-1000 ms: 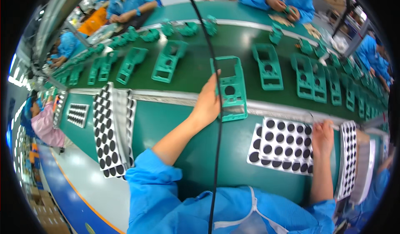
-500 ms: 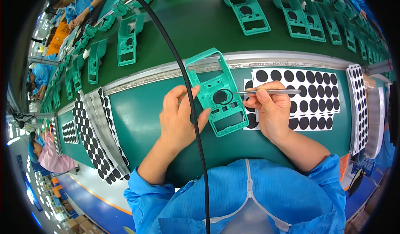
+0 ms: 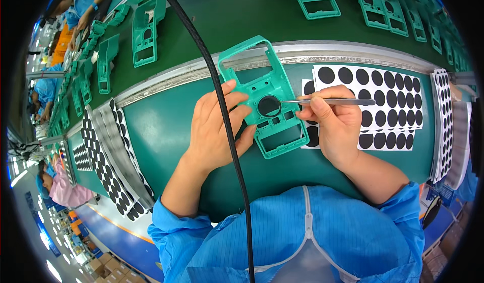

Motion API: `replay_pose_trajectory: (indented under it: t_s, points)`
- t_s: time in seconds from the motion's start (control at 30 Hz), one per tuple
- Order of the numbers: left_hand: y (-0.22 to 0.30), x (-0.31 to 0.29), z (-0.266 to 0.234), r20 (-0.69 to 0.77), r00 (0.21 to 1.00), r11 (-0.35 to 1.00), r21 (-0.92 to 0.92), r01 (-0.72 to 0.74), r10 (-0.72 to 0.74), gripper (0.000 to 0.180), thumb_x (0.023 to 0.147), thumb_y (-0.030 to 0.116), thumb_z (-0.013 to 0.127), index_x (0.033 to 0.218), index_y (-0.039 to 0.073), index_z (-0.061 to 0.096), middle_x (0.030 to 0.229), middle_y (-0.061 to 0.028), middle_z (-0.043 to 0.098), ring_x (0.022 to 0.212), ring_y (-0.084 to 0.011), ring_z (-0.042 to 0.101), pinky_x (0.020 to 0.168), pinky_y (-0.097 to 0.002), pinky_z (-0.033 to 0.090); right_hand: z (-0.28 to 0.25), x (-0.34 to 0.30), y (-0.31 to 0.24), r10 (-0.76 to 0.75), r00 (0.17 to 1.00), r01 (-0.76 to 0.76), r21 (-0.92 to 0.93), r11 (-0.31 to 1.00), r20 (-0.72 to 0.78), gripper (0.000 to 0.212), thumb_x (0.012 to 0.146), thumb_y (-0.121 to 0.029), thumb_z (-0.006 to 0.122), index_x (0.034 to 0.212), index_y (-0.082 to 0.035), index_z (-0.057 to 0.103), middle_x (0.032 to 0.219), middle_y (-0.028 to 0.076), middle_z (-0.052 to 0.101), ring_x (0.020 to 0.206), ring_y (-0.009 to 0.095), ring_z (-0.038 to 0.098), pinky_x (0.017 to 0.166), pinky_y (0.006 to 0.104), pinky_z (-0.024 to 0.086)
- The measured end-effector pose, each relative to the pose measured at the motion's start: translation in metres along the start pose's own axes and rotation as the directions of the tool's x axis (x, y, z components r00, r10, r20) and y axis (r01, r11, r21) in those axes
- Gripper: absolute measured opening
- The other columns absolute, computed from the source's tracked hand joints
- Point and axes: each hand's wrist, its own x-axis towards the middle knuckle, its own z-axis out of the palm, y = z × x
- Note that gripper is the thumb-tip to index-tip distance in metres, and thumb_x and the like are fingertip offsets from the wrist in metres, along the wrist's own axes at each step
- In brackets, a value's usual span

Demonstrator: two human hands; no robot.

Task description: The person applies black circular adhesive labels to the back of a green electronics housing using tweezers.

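A green plastic housing (image 3: 280,125) lies at a slant on the green bench, with a large opening at its far end and a smaller one at its near end. A black round sticker (image 3: 269,106) sits in its circular recess. My left hand (image 3: 217,119) is at the housing's left side, fingers and thumb bent over its edge, holding it against the bench. In my right hand (image 3: 336,119) is a pair of metal tweezers (image 3: 348,101), pinched between thumb and fingers. Their tips touch or hover just over the sticker; I cannot tell which.
Sheets of black round stickers (image 3: 383,99) lie under and beyond my right hand. More sticker sheets (image 3: 103,157) lie at the left and a stack (image 3: 442,126) at the right. Beyond a metal rail (image 3: 322,51), similar housings (image 3: 146,33) stand on a green belt. A black cable (image 3: 206,56) crosses the view.
The black sticker, earlier off-centre with a curved gap showing, now lies more evenly in the recess. My left fingers have shifted further over the housing's edge. The view has moved slightly.
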Motion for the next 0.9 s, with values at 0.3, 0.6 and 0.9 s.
replay_pose_trajectory:
  t_s: [0.3, 0.6, 0.9]
  points:
    - [0.0022, 0.0001, -0.0004, 0.031, 0.999, 1.000, 0.001, 0.015, -0.015, 0.028, 0.061, 0.008, 0.066, 0.088, 0.005, 0.060, 0.104, -0.0118, 0.057, 0.114, -0.0368, 0.046, 0.089, -0.0429, 0.040, 0.0013, 0.0006, -0.0017, 0.006, 1.000, -0.006, 0.004, 1.000, 0.001, 0.007, 0.087, -0.004, 0.057, 0.090, 0.002, 0.054, 0.083, 0.010, 0.062, 0.070, 0.012, 0.063, 0.064, 0.0206, 0.053]
    - [0.0029, -0.0003, 0.0013, 0.082, 0.997, 0.999, 0.053, 0.008, -0.012, 0.032, 0.062, 0.007, 0.063, 0.094, 0.012, 0.068, 0.112, -0.0130, 0.053, 0.116, -0.0367, 0.043, 0.093, -0.0435, 0.038, 0.0014, 0.0016, -0.0025, 0.010, 1.000, -0.010, -0.002, 1.000, 0.006, 0.007, 0.087, -0.004, 0.058, 0.090, 0.001, 0.055, 0.083, 0.009, 0.061, 0.068, 0.011, 0.062, 0.064, 0.0202, 0.052]
    - [0.0020, -0.0006, 0.0014, 0.136, 0.990, 1.000, -0.017, 0.023, -0.020, 0.030, 0.064, 0.008, 0.064, 0.092, 0.016, 0.069, 0.123, -0.0145, 0.045, 0.118, -0.0371, 0.036, 0.100, -0.0453, 0.029, 0.0018, -0.0005, -0.0032, 0.013, 1.000, -0.012, -0.051, 0.999, 0.017, 0.007, 0.086, -0.003, 0.058, 0.091, 0.002, 0.055, 0.084, 0.008, 0.061, 0.070, 0.009, 0.061, 0.065, 0.0194, 0.052]
